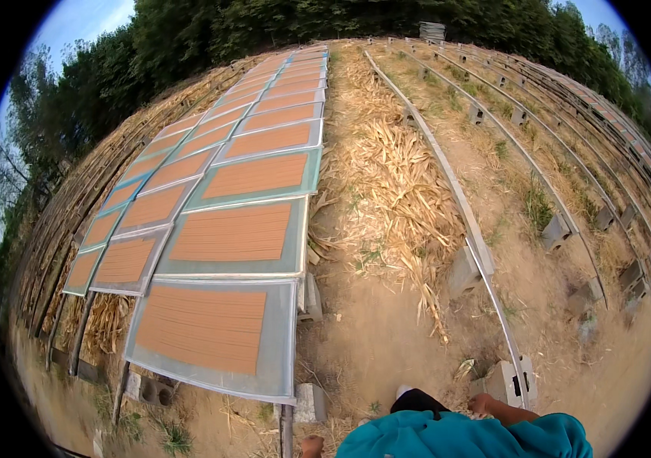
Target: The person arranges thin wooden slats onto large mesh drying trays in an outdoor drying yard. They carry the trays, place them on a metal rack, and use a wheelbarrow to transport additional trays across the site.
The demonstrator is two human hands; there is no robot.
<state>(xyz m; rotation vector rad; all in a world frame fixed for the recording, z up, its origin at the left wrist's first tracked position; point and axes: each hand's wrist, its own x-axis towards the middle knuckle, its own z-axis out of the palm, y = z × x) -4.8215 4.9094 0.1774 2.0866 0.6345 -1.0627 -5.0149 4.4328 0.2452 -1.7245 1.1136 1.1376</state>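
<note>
My left hand (312, 446) shows only as a small patch at the lower edge, near the end of a pole under the closest drying screen (278, 328). My right hand (481, 402) hangs beside my teal shirt, near a concrete block (502, 382) on the ground. Its fingers are too small and blurred to make out, and no held thing shows in either hand. On the closest screen, a pale mesh panel in a frame, lies a scored orange-brown sheet (201, 324). A second framed screen (298, 237) with a similar sheet sits just beyond it.
Rows of such screens run away to the left on poles (121, 393). Dry corn husks (398, 183) cover much of the dirt path ahead. To the right, long rails (447, 172) rest on concrete blocks (557, 230). Trees (264, 23) line the back.
</note>
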